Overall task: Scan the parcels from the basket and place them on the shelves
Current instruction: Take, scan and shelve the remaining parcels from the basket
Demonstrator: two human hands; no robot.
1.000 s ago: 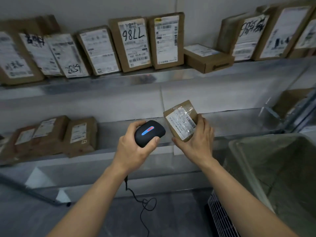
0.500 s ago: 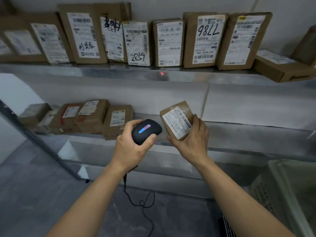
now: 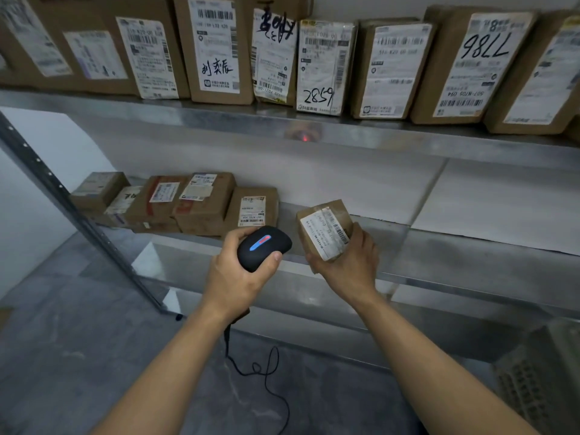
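Here, the right hand wraps its fingers round a small brown cardboard parcel with a white label, near the lower metal shelf. The left hand grips a black scanner. The parcel looks light and stiff; hold its sides. Its label is blurry, maybe under shiny tape. The grey basket is cut off at right.

Black scanner in left hand, small labelled parcel in right hand, before metal shelves
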